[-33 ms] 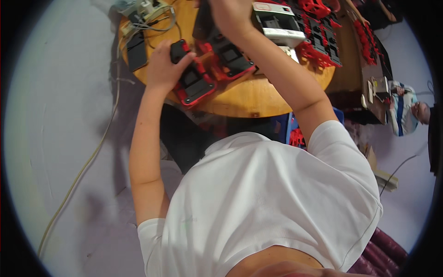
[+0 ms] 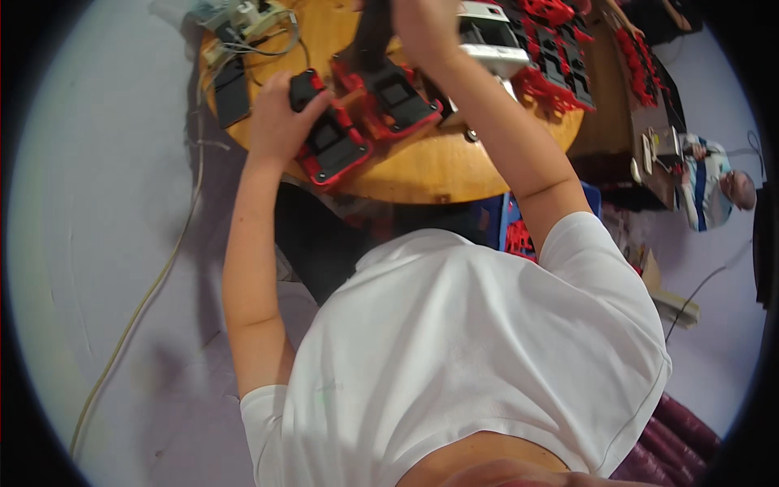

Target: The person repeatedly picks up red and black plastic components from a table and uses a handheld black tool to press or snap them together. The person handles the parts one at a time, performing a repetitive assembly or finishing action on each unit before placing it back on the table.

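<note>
On the round wooden table, two red-and-black plastic housings lie side by side, slanted. My left hand grips the left one, thumb across its near side and fingers round its outer edge. The other housing lies just to the right. Over its far end stands a long dark tool, whose exact kind I cannot make out. My right hand is at this tool's right side, seemingly closed round it, though blur and the picture's top edge hide the fingers.
A white-and-grey device stands right of my right hand. Several red-and-black parts are stacked beyond it. A dark phone-like slab and tangled cables lie at the left. A blue bin holds red pieces below the table. Another person sits far right.
My right hand and the dark tool have moved slightly right, showing more of the right housing. My left hand keeps its grip. The whole view has shifted a little.
</note>
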A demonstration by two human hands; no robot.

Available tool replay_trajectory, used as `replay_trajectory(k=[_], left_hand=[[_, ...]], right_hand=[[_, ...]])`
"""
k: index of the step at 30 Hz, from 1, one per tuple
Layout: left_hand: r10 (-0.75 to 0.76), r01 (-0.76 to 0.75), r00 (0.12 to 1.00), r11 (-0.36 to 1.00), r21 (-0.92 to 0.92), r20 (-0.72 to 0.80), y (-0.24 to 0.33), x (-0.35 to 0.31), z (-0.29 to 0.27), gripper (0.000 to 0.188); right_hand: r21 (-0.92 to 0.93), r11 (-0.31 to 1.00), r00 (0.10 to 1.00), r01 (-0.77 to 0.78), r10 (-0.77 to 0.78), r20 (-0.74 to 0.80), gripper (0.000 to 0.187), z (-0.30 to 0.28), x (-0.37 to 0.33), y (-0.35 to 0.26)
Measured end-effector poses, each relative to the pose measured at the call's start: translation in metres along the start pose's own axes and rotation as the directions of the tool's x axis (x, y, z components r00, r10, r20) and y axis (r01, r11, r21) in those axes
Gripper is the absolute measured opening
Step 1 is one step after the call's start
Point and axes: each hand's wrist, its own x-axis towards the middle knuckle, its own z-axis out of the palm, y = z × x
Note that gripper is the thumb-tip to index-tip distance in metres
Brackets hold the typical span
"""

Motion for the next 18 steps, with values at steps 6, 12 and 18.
replay_trajectory(k=[6, 12, 18], left_hand=[[0.01, -0.008, 0.998, 0.999, 0.031, -0.067, -0.012, -0.001, 0.014, 0.073], [-0.067, 0.066, 0.998, 0.996, 0.063, 0.003, -0.009, -0.001, 0.011, 0.079], [-0.067, 0.066, 0.998, 0.998, 0.008, 0.008, -0.016, -0.002, 0.01, 0.081]], right_hand=[[-0.612, 0.772, 0.983, 0.174, -0.167, 0.07, 0.036, -0.117, -0.04, -0.065], [-0.508, 0.851, 0.969, 0.131, -0.217, -0.114, 0.036, -0.125, -0.073, -0.073], [-0.565, 0.819, 0.981, -0.097, -0.017, -0.192, 0.028, -0.121, -0.054, -0.076]])
